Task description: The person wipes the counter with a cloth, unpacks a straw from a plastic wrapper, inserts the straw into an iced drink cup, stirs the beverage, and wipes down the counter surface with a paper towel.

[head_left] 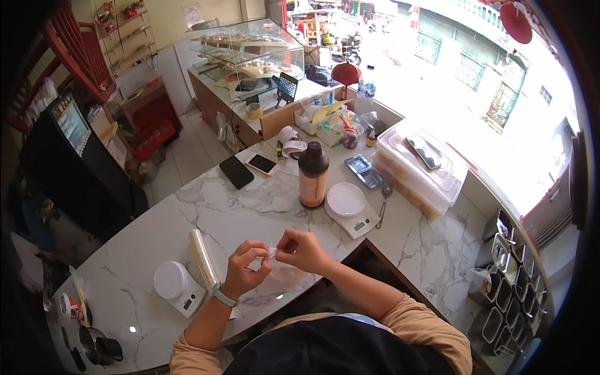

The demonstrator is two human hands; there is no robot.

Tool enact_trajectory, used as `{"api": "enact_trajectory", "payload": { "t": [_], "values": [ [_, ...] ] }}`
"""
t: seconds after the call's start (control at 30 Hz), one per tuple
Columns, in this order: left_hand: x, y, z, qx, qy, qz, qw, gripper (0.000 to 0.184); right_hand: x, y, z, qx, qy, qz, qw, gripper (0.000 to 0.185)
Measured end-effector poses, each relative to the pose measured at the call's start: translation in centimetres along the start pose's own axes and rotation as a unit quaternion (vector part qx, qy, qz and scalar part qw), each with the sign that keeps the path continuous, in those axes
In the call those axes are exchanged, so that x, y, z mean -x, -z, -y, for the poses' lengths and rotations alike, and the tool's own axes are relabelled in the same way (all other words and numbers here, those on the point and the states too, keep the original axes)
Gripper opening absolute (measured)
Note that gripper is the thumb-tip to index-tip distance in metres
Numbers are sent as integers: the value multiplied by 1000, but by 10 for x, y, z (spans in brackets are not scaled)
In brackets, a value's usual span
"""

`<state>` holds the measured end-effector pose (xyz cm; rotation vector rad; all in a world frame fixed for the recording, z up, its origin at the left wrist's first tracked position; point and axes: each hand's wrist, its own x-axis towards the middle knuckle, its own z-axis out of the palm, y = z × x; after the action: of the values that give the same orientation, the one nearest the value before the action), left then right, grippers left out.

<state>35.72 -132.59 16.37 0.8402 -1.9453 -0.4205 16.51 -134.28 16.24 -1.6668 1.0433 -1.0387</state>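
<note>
Above the marble counter's front edge, my left hand [247, 270] and my right hand [300, 251] are close together. Both pinch the gathered top of a clear plastic bag [287, 273], whose lower part hangs beneath my fingers. What the bag holds is too faint to make out. Left of my left wrist lies a roll of clear film [203, 257], beside a white scale [172, 281]. A second white scale [347, 201] stands beyond my right hand, next to a brown bottle [313, 175] standing upright.
Two phones lie on the counter [219, 209] at the back, one black [236, 172], one white-edged [263, 164]. A lidded plastic box [425, 165] carries another phone. A spoon [384, 203] and a blue tray [364, 172] are near it. Pots [97, 347] stand at lower left.
</note>
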Motion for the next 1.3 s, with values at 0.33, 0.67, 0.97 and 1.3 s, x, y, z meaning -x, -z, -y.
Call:
{"api": "enact_trajectory", "payload": {
  "t": [0.33,0.67,0.97,1.3],
  "values": [
    [-7,20,-6,88,39,111,989,7,0,7,7,4,0,25,1000,20],
    [-21,24,-14,422,153,-9,893,12,3,7,13,2,133,64,989,14],
    [3,-4,-5,202,215,2,956,36,13,10,1,-25,78,4,997,20],
    [2,10,-32,189,190,-108,957,15,23,18,36,-193,84,-65,975,22]
  ]
}}
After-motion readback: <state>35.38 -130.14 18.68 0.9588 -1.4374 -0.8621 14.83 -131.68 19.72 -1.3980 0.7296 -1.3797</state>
